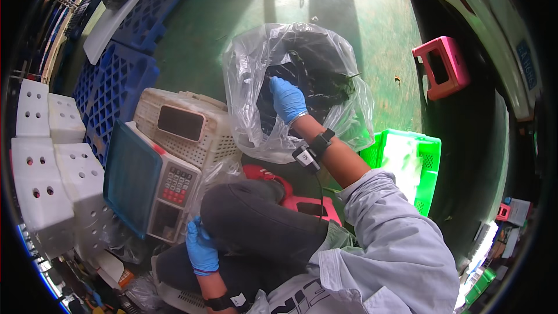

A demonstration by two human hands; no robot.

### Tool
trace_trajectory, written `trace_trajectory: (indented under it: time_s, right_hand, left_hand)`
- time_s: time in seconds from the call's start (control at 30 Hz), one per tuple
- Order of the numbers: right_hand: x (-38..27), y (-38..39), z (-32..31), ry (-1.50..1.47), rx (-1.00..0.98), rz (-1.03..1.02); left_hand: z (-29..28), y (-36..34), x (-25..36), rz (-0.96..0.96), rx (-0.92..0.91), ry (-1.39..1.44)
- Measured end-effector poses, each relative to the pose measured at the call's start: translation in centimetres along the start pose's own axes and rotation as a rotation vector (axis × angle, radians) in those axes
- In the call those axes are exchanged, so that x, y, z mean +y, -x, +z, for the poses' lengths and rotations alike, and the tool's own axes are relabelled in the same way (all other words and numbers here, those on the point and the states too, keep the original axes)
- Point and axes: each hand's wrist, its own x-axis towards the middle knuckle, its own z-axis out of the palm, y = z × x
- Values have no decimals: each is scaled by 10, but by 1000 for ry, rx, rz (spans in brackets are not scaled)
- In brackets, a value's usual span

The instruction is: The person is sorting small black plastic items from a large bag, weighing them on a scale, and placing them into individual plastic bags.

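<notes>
A clear plastic bag (241, 96) stands wide-mouthed on the floor, with dark contents inside that I cannot make out. At its right inner side sits a dark green clump (346, 88). My right hand (289, 100), in a blue glove, reaches down into the bag over the dark contents. Its fingers are curled, and whatever they hold is hidden. My left hand (200, 247), gloved in blue too, rests beside my bent knee with its fingers loosely bent and nothing visible in them. Near it stands a weighing scale (165, 197) with a keypad and a bluish pan.
A pale perforated crate (218, 139) with a phone (181, 123) on it stands left of the bag. Blue pallets (119, 81) and white foam boxes (43, 186) line the left. On the right are a green crate (429, 177), a pink stool (459, 72) and a car (494, 11).
</notes>
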Motion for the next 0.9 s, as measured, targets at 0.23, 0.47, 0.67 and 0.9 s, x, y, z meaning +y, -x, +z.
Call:
trace_trajectory:
  time_s: [0.23,0.47,0.67,0.9]
  right_hand:
    - [112,-28,29,770,167,-226]
    - [61,36,-1,-8,-106,-31]
    - [67,-8,22,-191,-187,33]
    - [21,-66,41,-548,-114,-235]
  left_hand:
    - [23,-17,-1,-50,158,-8]
    - [50,-39,36,99,-79,-15]
    - [113,-130,37,-97,-395,-383]
    - [165,-226,-34,-295,-501,-1009]
